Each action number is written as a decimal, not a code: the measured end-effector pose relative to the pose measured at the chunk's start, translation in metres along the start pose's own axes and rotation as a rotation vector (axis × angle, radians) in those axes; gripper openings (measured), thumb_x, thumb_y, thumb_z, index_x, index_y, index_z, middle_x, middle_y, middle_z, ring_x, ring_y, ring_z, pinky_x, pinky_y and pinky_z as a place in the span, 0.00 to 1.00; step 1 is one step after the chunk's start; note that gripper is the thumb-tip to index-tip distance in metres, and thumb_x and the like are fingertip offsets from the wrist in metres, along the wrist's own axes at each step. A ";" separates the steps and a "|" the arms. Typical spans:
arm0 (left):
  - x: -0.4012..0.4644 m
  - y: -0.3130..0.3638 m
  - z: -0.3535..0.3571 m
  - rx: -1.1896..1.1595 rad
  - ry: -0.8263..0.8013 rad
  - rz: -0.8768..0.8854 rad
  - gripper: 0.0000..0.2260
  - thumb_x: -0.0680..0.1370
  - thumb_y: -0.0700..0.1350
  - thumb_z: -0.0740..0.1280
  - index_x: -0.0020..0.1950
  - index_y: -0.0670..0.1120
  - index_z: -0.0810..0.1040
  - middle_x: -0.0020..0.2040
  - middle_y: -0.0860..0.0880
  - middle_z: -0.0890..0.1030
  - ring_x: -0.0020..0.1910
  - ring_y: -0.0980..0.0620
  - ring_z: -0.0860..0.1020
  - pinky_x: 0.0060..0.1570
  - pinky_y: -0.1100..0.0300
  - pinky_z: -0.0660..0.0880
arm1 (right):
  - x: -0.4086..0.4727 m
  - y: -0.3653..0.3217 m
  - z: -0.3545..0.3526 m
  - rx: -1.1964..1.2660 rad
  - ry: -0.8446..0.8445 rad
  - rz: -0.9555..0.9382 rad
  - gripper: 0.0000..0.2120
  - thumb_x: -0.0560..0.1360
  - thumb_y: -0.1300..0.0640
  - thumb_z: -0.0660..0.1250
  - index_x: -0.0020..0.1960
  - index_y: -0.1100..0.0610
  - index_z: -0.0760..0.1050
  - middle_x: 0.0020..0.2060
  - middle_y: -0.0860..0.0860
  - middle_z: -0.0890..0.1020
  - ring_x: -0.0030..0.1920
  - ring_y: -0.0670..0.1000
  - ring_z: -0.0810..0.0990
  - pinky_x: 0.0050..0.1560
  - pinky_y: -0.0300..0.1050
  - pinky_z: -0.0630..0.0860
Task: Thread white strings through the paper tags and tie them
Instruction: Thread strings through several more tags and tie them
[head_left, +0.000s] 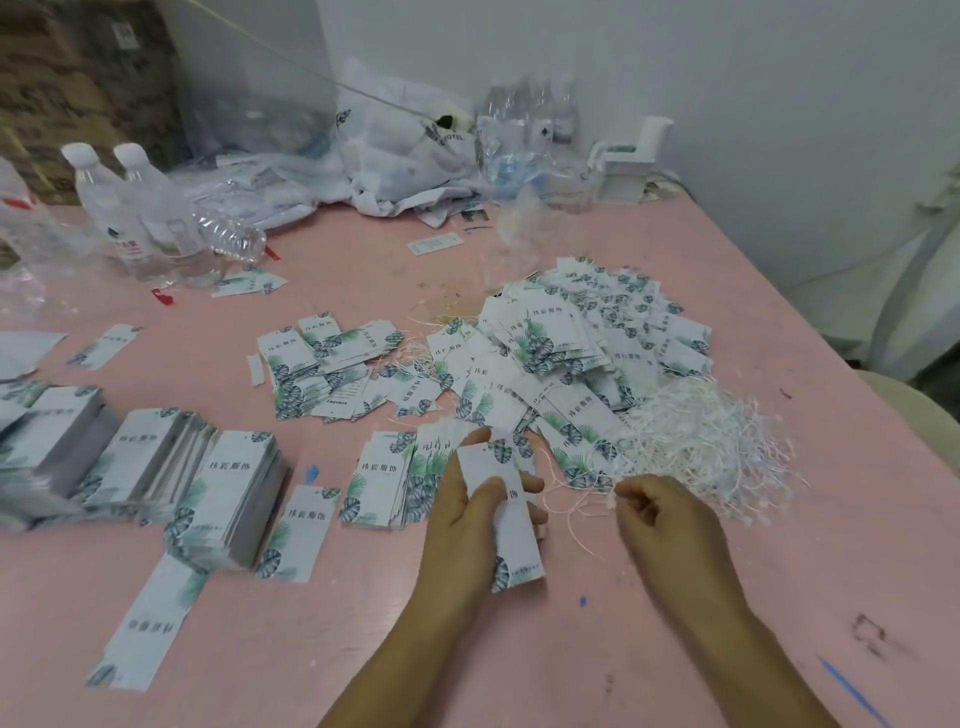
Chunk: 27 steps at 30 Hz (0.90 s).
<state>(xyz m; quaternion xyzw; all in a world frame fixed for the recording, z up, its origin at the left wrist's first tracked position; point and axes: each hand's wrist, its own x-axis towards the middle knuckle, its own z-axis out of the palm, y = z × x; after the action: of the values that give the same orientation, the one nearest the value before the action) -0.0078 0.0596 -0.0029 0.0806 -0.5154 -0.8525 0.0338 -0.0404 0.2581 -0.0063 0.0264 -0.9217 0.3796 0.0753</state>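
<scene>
My left hand (470, 512) grips a white paper tag (511, 540) with green leaf print, thumb across its face, held upright above the pink table (363, 649). Just to its right, my right hand (657, 512) pinches the end of a thin white string (576, 512) that trails loosely toward the tag. A tangled heap of white strings (706, 447) lies beyond my right hand. A big loose pile of tags (561, 358) sits behind both hands, some with strings on them.
Neat stacks of tags (228, 493) stand at the left, with single tags lying near them. Water bottles (130, 213) and crumpled plastic bags (405, 150) crowd the table's back. A white wall runs along the right side.
</scene>
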 end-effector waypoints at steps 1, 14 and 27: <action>0.005 -0.001 0.003 -0.008 -0.027 -0.011 0.21 0.77 0.42 0.60 0.66 0.61 0.73 0.47 0.39 0.83 0.37 0.40 0.80 0.41 0.43 0.79 | 0.005 0.000 -0.003 -0.059 -0.036 -0.019 0.09 0.75 0.59 0.67 0.45 0.44 0.78 0.40 0.42 0.79 0.40 0.40 0.77 0.38 0.37 0.71; 0.019 -0.007 0.002 -0.149 -0.144 -0.095 0.16 0.72 0.35 0.60 0.52 0.54 0.74 0.43 0.39 0.78 0.37 0.39 0.79 0.38 0.48 0.78 | 0.013 -0.008 -0.003 -0.245 -0.122 -0.176 0.06 0.76 0.55 0.66 0.42 0.46 0.73 0.38 0.42 0.75 0.36 0.42 0.74 0.34 0.34 0.69; 0.034 0.004 0.013 -0.221 -0.260 -0.141 0.18 0.70 0.31 0.60 0.48 0.53 0.77 0.43 0.41 0.78 0.37 0.42 0.77 0.38 0.49 0.78 | 0.045 -0.028 -0.030 0.567 -0.046 0.101 0.12 0.72 0.68 0.72 0.44 0.50 0.81 0.33 0.50 0.83 0.30 0.46 0.78 0.31 0.36 0.76</action>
<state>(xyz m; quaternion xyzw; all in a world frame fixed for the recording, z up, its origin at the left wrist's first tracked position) -0.0436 0.0643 0.0031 0.0015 -0.4115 -0.9075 -0.0843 -0.0781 0.2594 0.0412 0.0089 -0.7805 0.6246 0.0250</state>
